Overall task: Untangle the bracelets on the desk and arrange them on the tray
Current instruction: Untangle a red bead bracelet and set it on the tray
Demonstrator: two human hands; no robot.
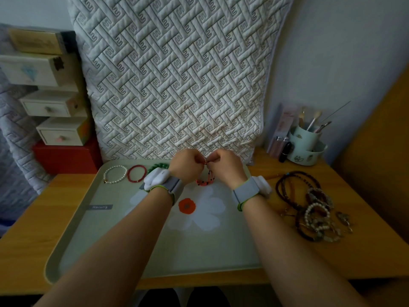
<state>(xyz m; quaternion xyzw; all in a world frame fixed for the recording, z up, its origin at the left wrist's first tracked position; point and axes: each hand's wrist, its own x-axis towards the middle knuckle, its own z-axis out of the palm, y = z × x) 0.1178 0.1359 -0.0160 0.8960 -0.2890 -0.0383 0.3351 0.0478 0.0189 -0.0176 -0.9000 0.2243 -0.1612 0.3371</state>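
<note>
Closest in, both forearms reach out over the tray [73, 231], a pale green one with a big white flower and orange centre printed on it, sitting on the wooden desk [26, 218]. Each wrist has a grey strap with a white gadget on it. Off to the right of the tray, on the bare desk, there's the pile [314, 209] of tangled bracelets, dark cords and pearly beads all knotted together.

Further out, the left hand [184, 166] and right hand [223, 166] are up over the tray's far end, knuckles nearly touching, fingers curled in, both pinching the top of a pink bracelet [204, 181] with dark beads that dangles between them, its bottom loop about at the tray surface.

Along the far left edge of the tray sit a pearl bracelet [115, 174], a red bracelet [136, 173] next to it, and a green bracelet [158, 167] partly hidden behind the left wrist.

Behind all that, a quilted cushion [177, 74] stands upright.
</note>
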